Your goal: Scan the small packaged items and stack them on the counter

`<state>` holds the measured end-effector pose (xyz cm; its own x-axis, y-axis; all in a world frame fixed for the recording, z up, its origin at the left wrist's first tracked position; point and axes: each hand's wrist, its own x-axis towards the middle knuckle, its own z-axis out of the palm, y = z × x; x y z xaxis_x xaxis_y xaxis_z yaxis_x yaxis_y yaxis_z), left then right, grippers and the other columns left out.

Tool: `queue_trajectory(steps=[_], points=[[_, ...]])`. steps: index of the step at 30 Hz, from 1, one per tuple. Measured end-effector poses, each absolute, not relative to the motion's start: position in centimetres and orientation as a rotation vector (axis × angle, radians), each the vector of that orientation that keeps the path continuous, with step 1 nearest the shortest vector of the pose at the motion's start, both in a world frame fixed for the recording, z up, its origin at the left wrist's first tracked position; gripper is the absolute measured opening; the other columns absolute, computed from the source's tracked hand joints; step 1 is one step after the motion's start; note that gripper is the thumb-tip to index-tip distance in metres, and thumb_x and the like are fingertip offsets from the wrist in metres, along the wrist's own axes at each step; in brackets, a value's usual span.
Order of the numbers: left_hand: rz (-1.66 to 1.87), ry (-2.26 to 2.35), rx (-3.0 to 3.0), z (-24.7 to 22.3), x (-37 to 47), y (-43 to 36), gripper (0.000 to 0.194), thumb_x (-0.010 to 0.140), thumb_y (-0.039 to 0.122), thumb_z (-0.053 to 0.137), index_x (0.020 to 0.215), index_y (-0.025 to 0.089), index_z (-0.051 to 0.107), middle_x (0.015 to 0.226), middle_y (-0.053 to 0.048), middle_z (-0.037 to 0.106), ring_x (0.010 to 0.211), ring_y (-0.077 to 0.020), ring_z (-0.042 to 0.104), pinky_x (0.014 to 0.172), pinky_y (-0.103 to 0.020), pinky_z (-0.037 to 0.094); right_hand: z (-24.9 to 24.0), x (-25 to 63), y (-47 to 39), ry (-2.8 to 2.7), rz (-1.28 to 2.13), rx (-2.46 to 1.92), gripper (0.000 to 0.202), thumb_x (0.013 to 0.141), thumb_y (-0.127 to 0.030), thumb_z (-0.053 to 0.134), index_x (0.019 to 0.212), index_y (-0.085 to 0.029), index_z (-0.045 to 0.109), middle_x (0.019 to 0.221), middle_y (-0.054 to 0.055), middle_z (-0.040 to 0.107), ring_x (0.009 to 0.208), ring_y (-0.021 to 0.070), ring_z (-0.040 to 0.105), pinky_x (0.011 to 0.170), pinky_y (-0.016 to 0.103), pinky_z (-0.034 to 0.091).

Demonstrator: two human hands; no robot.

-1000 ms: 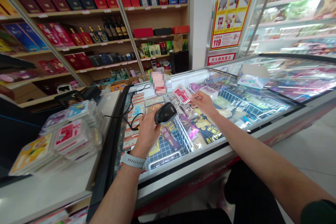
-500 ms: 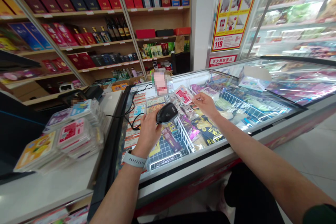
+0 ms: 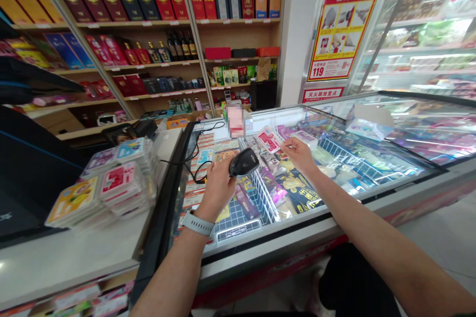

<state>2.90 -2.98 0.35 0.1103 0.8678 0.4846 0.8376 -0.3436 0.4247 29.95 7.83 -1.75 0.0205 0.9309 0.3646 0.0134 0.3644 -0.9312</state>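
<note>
My left hand (image 3: 219, 185), with a grey watch on the wrist, is closed round a black corded barcode scanner (image 3: 244, 162). The scanner's head points right, over the glass top of the chest freezer (image 3: 238, 245). To its right, my right hand (image 3: 298, 153) pinches the right edge of a flat pack with a red-and-white label (image 3: 270, 139), tilted above the glass. A small gap separates scanner and pack. Left of the freezer, stacks of similar flat clear packs (image 3: 118, 181) with red, yellow, blue and purple labels lie on the white counter (image 3: 92, 262).
Wire baskets (image 3: 269, 198) and bagged goods show through the freezer glass. An open carton (image 3: 370, 121) sits on top at the right. The scanner's black cable (image 3: 197, 146) loops over the left side. Dark checkout equipment (image 3: 26, 173) stands at far left; shelves of boxes and bottles line the back.
The whole view has shifted, so the scene sits slightly further right and lower. Both hands keep their holds on the scanner and the pack, in nearly the same place over the freezer.
</note>
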Motion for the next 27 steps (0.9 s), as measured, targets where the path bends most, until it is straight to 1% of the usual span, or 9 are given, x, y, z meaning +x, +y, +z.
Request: queue_trajectory(steps=[4, 9, 13, 16, 19, 22, 27], points=[[1.071, 1.775, 2.295, 0.3, 3.0, -3.1, 0.059, 0.081, 0.004, 0.052, 0.138, 0.018, 0.055, 0.142, -0.014, 0.065, 0.134, -0.0301, 0.058, 0.12, -0.058, 0.032, -1.6, 29.9, 7.7, -1.372, 0.896, -0.955, 0.053, 0.064, -0.065, 0.082, 0.085, -0.022, 0.061, 0.076, 0.004, 0.076, 0.072, 0.0245, 0.077, 0.059, 0.034, 0.063], [1.037, 1.788, 2.275, 0.4, 3.0, -3.1, 0.058, 0.08, 0.004, 0.052, 0.138, 0.015, 0.055, 0.141, -0.015, 0.065, 0.134, -0.0312, 0.058, 0.121, -0.059, 0.031, -1.4, 30.0, 7.6, -1.385, 0.871, -0.973, 0.053, 0.064, -0.067, 0.08, 0.086, -0.023, 0.059, 0.073, 0.004, 0.073, 0.069, 0.026, 0.076, 0.058, 0.037, 0.063], [1.042, 1.783, 2.266, 0.3, 3.0, -3.1, 0.06, 0.08, 0.003, 0.052, 0.139, 0.015, 0.054, 0.142, -0.015, 0.065, 0.136, -0.0312, 0.057, 0.122, -0.06, 0.029, -1.5, 29.9, 7.5, -1.396, 0.869, -0.997, 0.054, 0.071, -0.07, 0.073, 0.094, -0.024, 0.053, 0.077, 0.003, 0.074, 0.064, 0.025, 0.075, 0.051, 0.034, 0.061], [1.024, 1.773, 2.263, 0.3, 3.0, -3.1, 0.06, 0.08, 0.003, 0.052, 0.138, 0.018, 0.055, 0.142, -0.013, 0.065, 0.135, -0.0305, 0.058, 0.123, -0.059, 0.028, -1.7, 29.7, 7.4, -1.416, 0.87, -1.017, 0.057, 0.077, -0.073, 0.066, 0.102, -0.025, 0.048, 0.08, 0.002, 0.074, 0.063, 0.0238, 0.076, 0.047, 0.031, 0.058], [1.026, 1.774, 2.26, 0.1, 3.0, -3.0, 0.059, 0.082, 0.003, 0.053, 0.138, 0.02, 0.056, 0.142, -0.012, 0.065, 0.136, -0.0295, 0.058, 0.123, -0.058, 0.028, -1.6, 29.4, 7.1, -1.422, 0.837, -1.032, 0.058, 0.08, -0.074, 0.061, 0.105, -0.025, 0.045, 0.082, 0.002, 0.074, 0.061, 0.0225, 0.075, 0.044, 0.028, 0.056], [1.049, 1.775, 2.26, -0.1, 3.0, -3.0, 0.059, 0.083, 0.003, 0.054, 0.139, 0.022, 0.055, 0.142, -0.012, 0.065, 0.136, -0.0285, 0.057, 0.123, -0.058, 0.028, -1.2, 28.9, 6.8, -1.403, 0.772, -1.045, 0.054, 0.08, -0.07, 0.063, 0.106, -0.025, 0.045, 0.079, 0.001, 0.073, 0.062, 0.0227, 0.075, 0.043, 0.027, 0.054], [1.065, 1.736, 2.256, -0.3, 3.0, -3.0, 0.057, 0.084, 0.004, 0.054, 0.138, 0.023, 0.054, 0.141, -0.011, 0.066, 0.135, -0.0281, 0.057, 0.123, -0.059, 0.027, 0.1, 28.0, 6.1, -1.328, 0.701, -1.041, 0.054, 0.072, -0.056, 0.074, 0.105, -0.026, 0.044, 0.087, 0.002, 0.071, 0.061, 0.0214, 0.073, 0.046, 0.029, 0.056]])
